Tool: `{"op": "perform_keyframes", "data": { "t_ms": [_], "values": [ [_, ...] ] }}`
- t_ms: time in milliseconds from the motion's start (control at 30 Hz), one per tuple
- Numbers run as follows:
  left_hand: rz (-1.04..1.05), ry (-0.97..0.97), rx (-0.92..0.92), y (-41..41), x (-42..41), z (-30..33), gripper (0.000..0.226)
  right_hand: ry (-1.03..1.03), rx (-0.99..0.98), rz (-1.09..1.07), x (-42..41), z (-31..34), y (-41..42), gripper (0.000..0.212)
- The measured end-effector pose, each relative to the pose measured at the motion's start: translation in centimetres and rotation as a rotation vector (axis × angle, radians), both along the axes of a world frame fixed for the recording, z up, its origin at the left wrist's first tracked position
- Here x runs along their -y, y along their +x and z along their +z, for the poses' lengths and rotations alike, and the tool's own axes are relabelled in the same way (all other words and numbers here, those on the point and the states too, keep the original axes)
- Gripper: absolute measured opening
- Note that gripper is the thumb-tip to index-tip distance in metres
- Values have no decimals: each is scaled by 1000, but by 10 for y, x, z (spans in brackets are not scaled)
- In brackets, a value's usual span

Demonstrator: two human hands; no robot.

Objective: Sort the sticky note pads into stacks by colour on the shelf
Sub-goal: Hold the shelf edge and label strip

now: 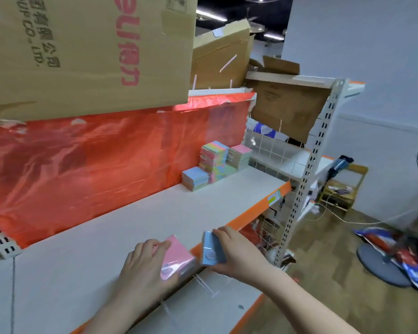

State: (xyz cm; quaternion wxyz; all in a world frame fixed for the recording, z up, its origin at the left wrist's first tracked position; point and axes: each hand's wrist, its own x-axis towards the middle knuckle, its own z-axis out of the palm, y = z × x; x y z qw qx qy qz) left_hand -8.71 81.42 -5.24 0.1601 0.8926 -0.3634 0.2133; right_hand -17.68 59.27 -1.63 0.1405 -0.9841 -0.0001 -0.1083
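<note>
L hand fingers curl round a pink sticky pad, R hand grips a blue pad w/ curled fingers, both at shelf front edge; sorted stacks sit at 1 o'clock.

On the shelf several stacks of pads stand at the far right, against the plastic sheet behind; a large carton hangs over the sheet above; at the shelf's near edge the left hand holds one pad; just right of it, the right hand holds another pad.
</note>
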Motion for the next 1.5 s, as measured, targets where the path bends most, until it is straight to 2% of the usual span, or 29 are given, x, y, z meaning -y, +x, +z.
{"op": "perform_keyframes", "data": {
  "t_ms": [200, 400, 767, 1000, 1267, 1500],
  "values": [
    [-17, -38, -19, -8, 68, -6, 57, 19, -8, -32, 64, -3, -14, 79],
    [-76, 19, -50, 1, 124, -2, 58, 37, -14, -94, 114, -4, -15, 82],
    [-116, -34, -78, 78, 206, 8, 62, 46, -5, -117, 187, -7, 54, 87],
    [-107, -98, -124, 141, 241, 4, 63, 54, -38, -62, 232, 11, 129, 86],
    [-7, -62, -147, 184, 246, 3, 64, 63, -27, 58, 250, 10, 190, 82],
    [169, -63, -124, 195, 222, 6, 63, 58, -34, 293, 240, 10, 233, 80]
  ]
}}
